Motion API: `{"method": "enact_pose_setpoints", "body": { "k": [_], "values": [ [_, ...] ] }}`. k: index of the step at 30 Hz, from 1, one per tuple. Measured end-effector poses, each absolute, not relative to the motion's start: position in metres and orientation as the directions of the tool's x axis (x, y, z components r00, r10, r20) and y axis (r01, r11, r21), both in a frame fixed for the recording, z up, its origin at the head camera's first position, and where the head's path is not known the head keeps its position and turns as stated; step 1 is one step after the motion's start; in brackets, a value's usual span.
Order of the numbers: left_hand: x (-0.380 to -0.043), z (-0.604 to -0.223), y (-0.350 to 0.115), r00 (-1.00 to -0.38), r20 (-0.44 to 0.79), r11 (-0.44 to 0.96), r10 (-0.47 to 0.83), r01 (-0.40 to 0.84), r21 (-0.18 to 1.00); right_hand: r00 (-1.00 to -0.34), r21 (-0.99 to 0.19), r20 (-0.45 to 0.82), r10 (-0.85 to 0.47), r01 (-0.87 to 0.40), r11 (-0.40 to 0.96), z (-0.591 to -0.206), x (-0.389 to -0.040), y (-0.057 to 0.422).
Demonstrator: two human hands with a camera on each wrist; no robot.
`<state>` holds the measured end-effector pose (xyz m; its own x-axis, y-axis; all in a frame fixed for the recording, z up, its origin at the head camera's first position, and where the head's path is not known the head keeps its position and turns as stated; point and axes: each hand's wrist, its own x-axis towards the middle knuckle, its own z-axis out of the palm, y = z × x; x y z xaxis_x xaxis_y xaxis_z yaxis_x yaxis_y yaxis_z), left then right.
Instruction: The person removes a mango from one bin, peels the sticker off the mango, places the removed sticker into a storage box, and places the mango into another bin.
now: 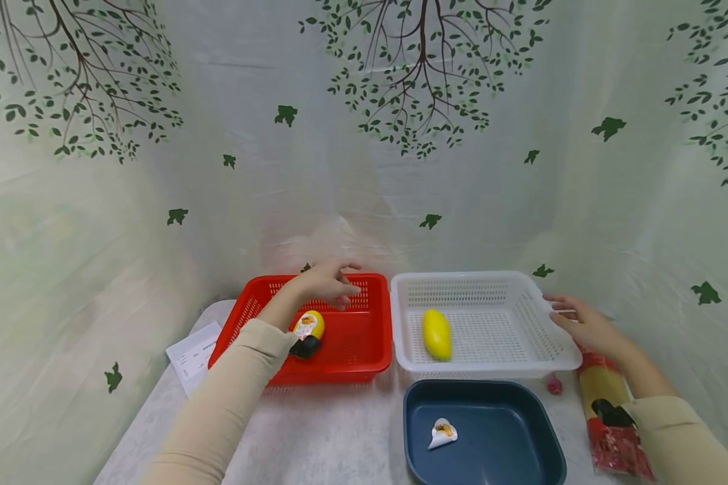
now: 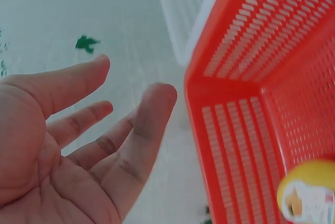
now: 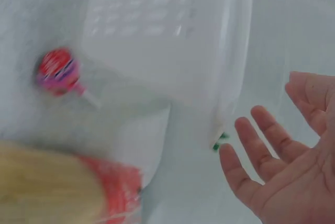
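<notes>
The left hand [image 1: 327,281] hovers over the far side of a red basket [image 1: 346,367], its grip unclosed and holding nothing. The right hand [image 1: 585,327], grip relaxed and fingers apart, is just beside the white basket [image 1: 491,368]'s right end. Both baskets stand side by side on the table [image 1: 321,431], appearing longer left to right. A yellow oval item [image 1: 437,335] in the white one lies lengthwise front to back; a labelled yellow item [image 1: 317,323] sits in the red. Nearer are a lollipop [image 1: 555,384], a dark blue tray [image 1: 497,465] and a red-and-tan packet [image 1: 600,384] under the right forearm.
</notes>
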<state>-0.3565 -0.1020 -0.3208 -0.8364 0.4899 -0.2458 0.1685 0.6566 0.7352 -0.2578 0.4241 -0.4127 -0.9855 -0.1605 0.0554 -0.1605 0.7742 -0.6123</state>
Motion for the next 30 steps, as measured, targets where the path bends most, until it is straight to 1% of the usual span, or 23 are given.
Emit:
{"method": "enact_pose_setpoints", "body": {
  "k": [6,12,15,22,26,30],
  "values": [
    [-0.353,-0.325,-0.146,-0.871,-0.251,0.688,0.423,0.128,0.714,-0.973,-0.586,0.134,-0.186,-0.230,0.777,-0.400,-0.266,0.393],
    [-0.346,-0.331,-0.193,-0.892,-0.230,0.639,0.390,0.082,0.765,-0.955,-0.597,0.186,-0.230,-0.296,0.746,-0.394,-0.282,0.356],
    [-0.341,-0.334,-0.216,-0.909,-0.211,0.641,0.360,0.077,0.764,-0.947,-0.617,0.184,-0.264,-0.321,0.719,-0.392,-0.290,0.338],
    [-0.330,-0.343,-0.263,-0.954,-0.153,0.720,0.257,0.083,0.689,-0.931,-0.649,0.162,-0.328,-0.350,0.675,-0.383,-0.302,0.295],
    [-0.323,-0.349,-0.283,-0.966,-0.144,0.735,0.215,0.063,0.675,-0.927,-0.662,0.126,-0.352,-0.343,0.666,-0.377,-0.309,0.272],
    [-0.315,-0.354,-0.300,-0.967,-0.148,0.738,0.210,0.057,0.672,-0.916,-0.669,0.102,-0.388,-0.352,0.655,-0.371,-0.314,0.251]
  ]
}}
